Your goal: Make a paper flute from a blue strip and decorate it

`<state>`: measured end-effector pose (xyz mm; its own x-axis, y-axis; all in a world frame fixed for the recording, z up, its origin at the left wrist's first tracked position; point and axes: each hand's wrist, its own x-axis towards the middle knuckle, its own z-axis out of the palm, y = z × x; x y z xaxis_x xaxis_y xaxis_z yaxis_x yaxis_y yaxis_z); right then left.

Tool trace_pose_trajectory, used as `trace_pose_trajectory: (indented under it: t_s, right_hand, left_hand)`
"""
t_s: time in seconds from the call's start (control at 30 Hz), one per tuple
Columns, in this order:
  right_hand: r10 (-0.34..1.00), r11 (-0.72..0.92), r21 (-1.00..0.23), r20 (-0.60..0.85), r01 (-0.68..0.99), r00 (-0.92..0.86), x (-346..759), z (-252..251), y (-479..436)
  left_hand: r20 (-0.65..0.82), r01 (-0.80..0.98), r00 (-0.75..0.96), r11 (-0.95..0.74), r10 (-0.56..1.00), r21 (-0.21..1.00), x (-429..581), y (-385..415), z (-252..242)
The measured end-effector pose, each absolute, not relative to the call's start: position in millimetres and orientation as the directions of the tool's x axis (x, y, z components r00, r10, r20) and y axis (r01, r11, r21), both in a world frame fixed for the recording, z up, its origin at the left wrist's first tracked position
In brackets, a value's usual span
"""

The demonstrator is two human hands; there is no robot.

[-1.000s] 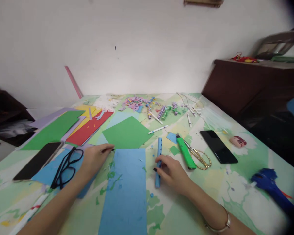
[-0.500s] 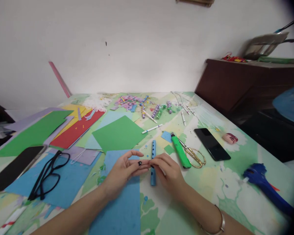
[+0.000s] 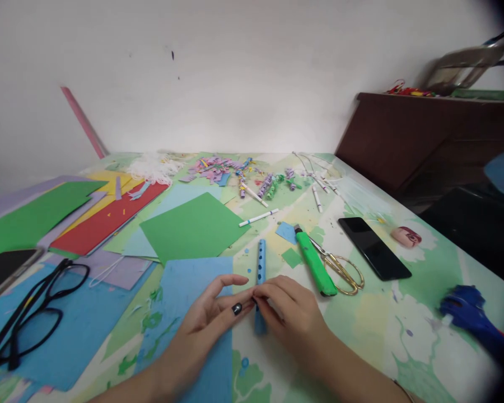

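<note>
A narrow blue paper tube (image 3: 261, 263) with a row of dark dots lies lengthwise on the table, its lower part partly behind my fingers. My left hand (image 3: 218, 313) is open, thumb and fingers stretched toward the tube, over a blue paper sheet (image 3: 197, 280). The fingers of my right hand (image 3: 294, 308) are pinched together against my left fingertips, just above the tube. Whatever they pinch is too small to make out. To the right of that hand lie a green utility knife (image 3: 315, 263) and gold-handled scissors (image 3: 344, 274).
Coloured paper sheets (image 3: 193, 224) and black glasses (image 3: 37, 313) spread across the left. Farther back are paper scraps (image 3: 214, 168), small decorated tubes (image 3: 273, 187) and white marker pens (image 3: 258, 217). A black phone (image 3: 373, 249) and a blue glue gun (image 3: 470, 313) are on the right.
The camera view has shifted a little, with the side objects spreading outward. Both hands sit slightly lower in the picture, and my right fingers still pinch at my left fingertips.
</note>
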<state>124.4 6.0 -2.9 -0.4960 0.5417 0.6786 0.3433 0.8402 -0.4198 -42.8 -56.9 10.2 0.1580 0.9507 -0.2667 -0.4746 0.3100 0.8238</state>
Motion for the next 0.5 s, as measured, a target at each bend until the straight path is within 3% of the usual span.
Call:
trace_pose_trajectory:
  t_s: [0.2,0.5]
  right_hand:
    - [0.474,0.866,-0.248,0.681,0.434,-0.558,124.4,0.2,3.0]
    - [0.446,0.886,-0.229,0.660,0.404,-0.605,127.6,-1.9,1.0]
  left_hand:
    - [-0.227,-0.519,0.199,0.299,0.953,0.801,-41.9,-57.3,7.7]
    - [-0.131,-0.791,0.276,0.302,0.952,0.532,-42.6,-53.5,6.1]
